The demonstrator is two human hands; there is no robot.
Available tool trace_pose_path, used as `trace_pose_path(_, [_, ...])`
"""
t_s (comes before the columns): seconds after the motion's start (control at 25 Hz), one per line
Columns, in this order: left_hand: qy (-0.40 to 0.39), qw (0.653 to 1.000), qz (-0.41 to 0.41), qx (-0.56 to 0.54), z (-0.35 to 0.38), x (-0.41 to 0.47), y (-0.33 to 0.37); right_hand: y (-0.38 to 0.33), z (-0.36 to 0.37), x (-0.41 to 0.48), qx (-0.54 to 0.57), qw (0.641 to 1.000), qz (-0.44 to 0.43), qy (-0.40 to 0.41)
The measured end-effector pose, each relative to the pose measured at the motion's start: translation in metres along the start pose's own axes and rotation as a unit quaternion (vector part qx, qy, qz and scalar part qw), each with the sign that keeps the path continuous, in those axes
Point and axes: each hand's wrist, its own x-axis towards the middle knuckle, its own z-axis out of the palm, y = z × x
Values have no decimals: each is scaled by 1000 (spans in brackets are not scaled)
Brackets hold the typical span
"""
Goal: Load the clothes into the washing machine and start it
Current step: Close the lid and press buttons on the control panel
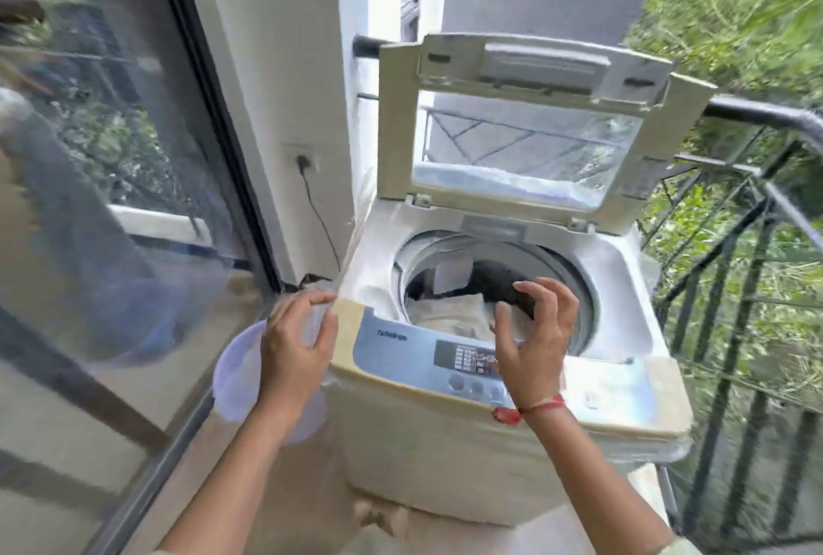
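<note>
On a balcony, against the white wall pillar, stands the washing machine (503, 358), a cream top-loader wrapped in a clear plastic cover, and we take every place from it. Its lid (530, 126) is swung up at the machine's far side, standing nearly upright, with a window pane in its middle. Below the lid the round drum (494, 287) lies open, and in it we see the clothes (450, 314): a pale beige piece at the near side of the drum and something dark behind it. Our right hand (536, 331) hovers over the near rim of the drum, just above the machine's control panel (467, 360); its fingers are spread and loosely curled, and it has hold of nothing that we can make out. A red thread (534, 408) is tied around that wrist. Our left hand (296, 343) is at the machine's near left corner, fingers bent and partly open, the fingertips at the loose edge of the plastic cover (356, 238); whether they pinch it we cannot tell. Under that hand, to the left of the machine, sits a pale lilac tub (238, 369) on the floor. A black cord (320, 220) runs from a wall socket (305, 161) down behind the machine's left side. A dark metal railing (757, 216) runs along the machine's right, with green foliage beyond it, and a glass sliding door (111, 162) lies well to the left.
</note>
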Motion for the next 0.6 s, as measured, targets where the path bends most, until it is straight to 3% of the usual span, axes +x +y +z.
trace_pose_path(0.32, [-54, 993, 103, 9, 75, 155, 13, 41, 29, 114, -48, 993, -12, 111])
trace_pose_path(0.6, [-71, 975, 208, 28, 128, 278, 56, 50, 42, 251, -157, 968, -107, 164])
